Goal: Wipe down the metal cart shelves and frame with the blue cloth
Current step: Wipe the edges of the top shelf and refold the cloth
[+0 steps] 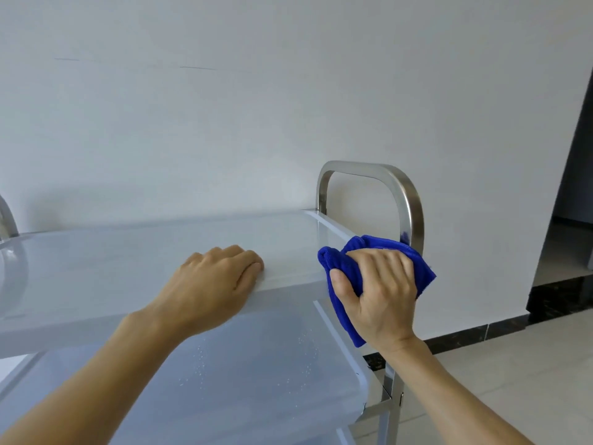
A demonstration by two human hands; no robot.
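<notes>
Fingers of the right hand [377, 292] curl around the bunched blue cloth [340, 261], pressing it against the top shelf's [128, 268] right front corner beside the frame handle [407, 194], while the left hand [211, 284] rests there, fingers together.

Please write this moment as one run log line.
right hand grips cloth at top shelf corner | left hand rests on shelf edge | handle behind cloth

No readable text, labels or numbers anywhere
</notes>
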